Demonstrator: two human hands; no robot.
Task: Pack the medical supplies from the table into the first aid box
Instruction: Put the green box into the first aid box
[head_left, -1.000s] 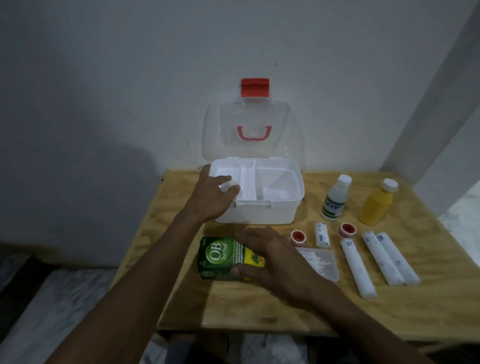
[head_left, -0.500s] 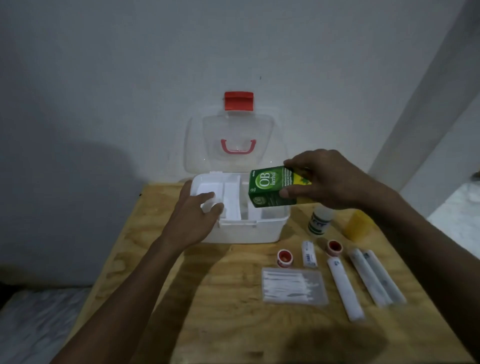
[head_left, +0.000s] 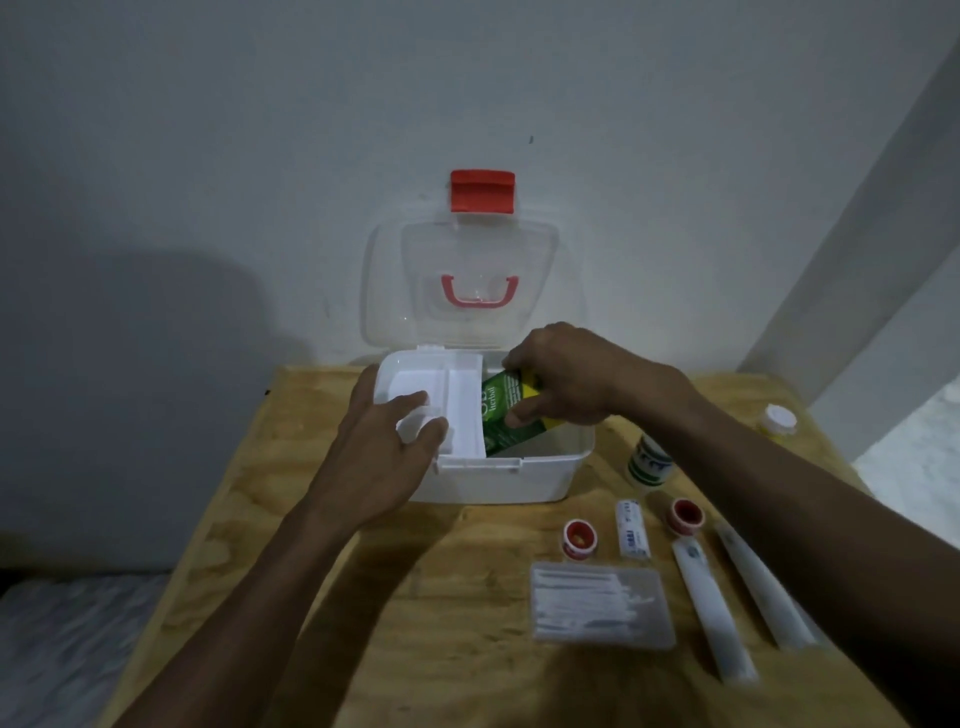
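The white first aid box (head_left: 498, 480) stands open at the back of the wooden table (head_left: 426, 649), its clear lid (head_left: 467, 270) leaning on the wall. My right hand (head_left: 566, 376) grips a green medicine carton (head_left: 506, 415), tilted and partly down in the box's right compartment. My left hand (head_left: 387, 447) holds the box's front-left rim, fingers curled over a white inner tray (head_left: 431, 400). Right of the box lie a white bottle (head_left: 649, 462), two red-capped tape rolls (head_left: 579, 538), a small bandage roll (head_left: 632, 530), long white rolls (head_left: 711, 608) and a clear cotton-swab case (head_left: 602, 605).
A yellow bottle (head_left: 776, 421) with a white cap peeks out behind my right forearm at the table's right edge. The wall is directly behind the box. The table's left edge drops to a pale floor (head_left: 62, 639).
My right hand carried the green carton from the table front, up over the box and down into its right compartment. My left hand stayed on the box. The camera tilted downward.
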